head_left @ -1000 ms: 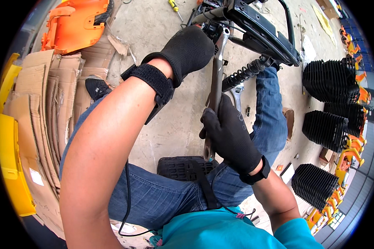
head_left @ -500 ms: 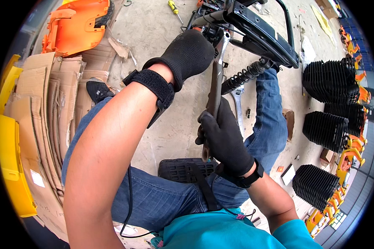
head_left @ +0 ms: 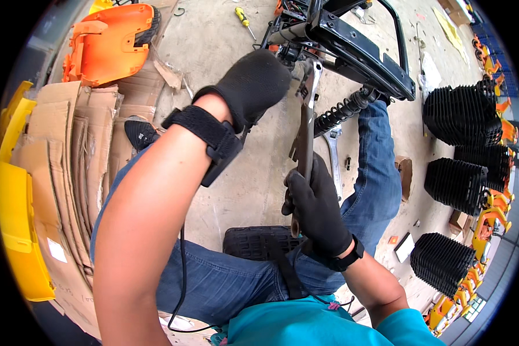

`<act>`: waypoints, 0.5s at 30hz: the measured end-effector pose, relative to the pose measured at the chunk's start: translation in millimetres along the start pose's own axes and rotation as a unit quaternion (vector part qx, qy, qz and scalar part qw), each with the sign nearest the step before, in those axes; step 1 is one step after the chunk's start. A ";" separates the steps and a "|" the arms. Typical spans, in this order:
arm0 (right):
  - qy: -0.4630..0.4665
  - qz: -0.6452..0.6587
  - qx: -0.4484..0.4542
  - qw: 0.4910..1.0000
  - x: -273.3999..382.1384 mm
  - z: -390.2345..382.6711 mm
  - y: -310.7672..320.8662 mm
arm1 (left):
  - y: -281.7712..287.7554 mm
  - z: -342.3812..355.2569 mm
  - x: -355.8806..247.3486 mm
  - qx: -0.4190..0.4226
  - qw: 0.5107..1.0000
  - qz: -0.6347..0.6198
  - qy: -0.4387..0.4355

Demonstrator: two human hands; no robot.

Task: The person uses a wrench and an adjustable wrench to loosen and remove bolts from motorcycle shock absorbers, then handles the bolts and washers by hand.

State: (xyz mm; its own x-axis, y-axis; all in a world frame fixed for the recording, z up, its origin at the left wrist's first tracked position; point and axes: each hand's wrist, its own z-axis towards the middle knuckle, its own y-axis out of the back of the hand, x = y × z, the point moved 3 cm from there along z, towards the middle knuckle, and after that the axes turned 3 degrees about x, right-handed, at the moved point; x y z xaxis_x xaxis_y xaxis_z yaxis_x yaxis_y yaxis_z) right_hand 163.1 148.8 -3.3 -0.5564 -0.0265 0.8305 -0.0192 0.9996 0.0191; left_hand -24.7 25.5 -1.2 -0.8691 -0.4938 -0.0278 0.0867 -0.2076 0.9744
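My left hand [head_left: 251, 83], in a black glove, is curled at a hub-like part [head_left: 289, 53] on the black metal frame [head_left: 357, 49]; its fingers are hidden. A long steel tool [head_left: 308, 117], like a wrench with a pipe-like handle, runs from that part down toward me. My right hand [head_left: 314, 210], also gloved, is closed round the tool's lower handle. Beside it a large wrench [head_left: 333, 158] lies on the floor below the black coil-spring shock [head_left: 340, 109].
Cardboard sheets [head_left: 46, 118], yellow panels [head_left: 17, 213] and an orange body part [head_left: 106, 43] lie left. A yellow screwdriver [head_left: 242, 17] is beyond the frame. Ribbed black stacks [head_left: 452, 184] and orange-yellow parts [head_left: 490, 222] line the right. A black pad [head_left: 248, 242] lies between my legs.
The whole view has shifted slightly, with frame and surroundings lower in it. My hands and the long tool appear a little lower too, still in much the same arrangement.
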 end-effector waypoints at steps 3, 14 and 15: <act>-0.025 0.012 0.000 1.000 -16.6 -6.0 6.2 | 3.6 -5.9 13.3 0.032 0.998 -0.045 -0.003; -0.157 0.201 0.084 0.963 -78.8 1.6 28.8 | 47.6 -33.2 29.1 0.073 0.949 -0.271 0.142; -0.172 0.218 0.085 0.957 -80.8 1.9 28.1 | 47.8 -40.9 28.7 0.108 0.864 -0.409 0.272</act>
State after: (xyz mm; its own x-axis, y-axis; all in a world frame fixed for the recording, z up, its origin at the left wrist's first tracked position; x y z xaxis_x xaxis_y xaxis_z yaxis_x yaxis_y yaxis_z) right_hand 205.9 178.9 -70.9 -0.7826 0.3639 0.5051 0.1593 0.9014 -0.4026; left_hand -25.6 -33.2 35.4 -0.2345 -0.5926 -0.7706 -0.5929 -0.5411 0.5964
